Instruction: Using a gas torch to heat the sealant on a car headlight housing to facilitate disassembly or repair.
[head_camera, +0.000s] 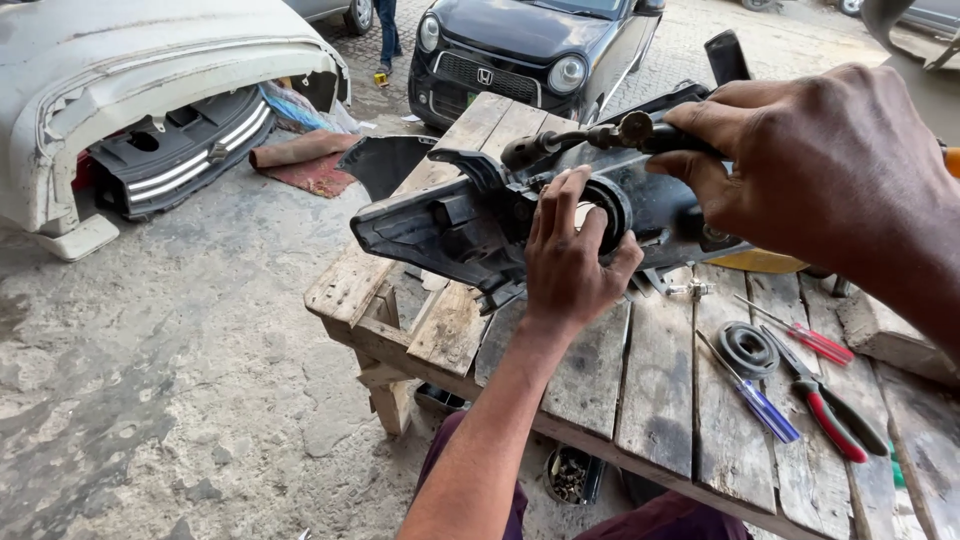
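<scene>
Resting on weathered plank workbench (660, 370) outdoors

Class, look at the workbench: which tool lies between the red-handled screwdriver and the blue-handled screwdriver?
In the head view, red-handled pliers lie between the red-handled screwdriver and the blue-handled screwdriver.

A rough surface (590, 370) of weathered wooden planks stands on a cracked concrete floor (180, 380). A black plastic car-light housing (440, 225) rests across its far side. Toward the near right lie a coiled black rubber ring (748, 348), a blue-handled screwdriver (765, 408), a red-handled screwdriver (815, 340) and red-and-black pliers (835, 418). A small metal fitting (692, 290) sits just beside the housing. On the floor beyond lie a white bumper (150, 90) and a reddish mat (315, 170).
</scene>
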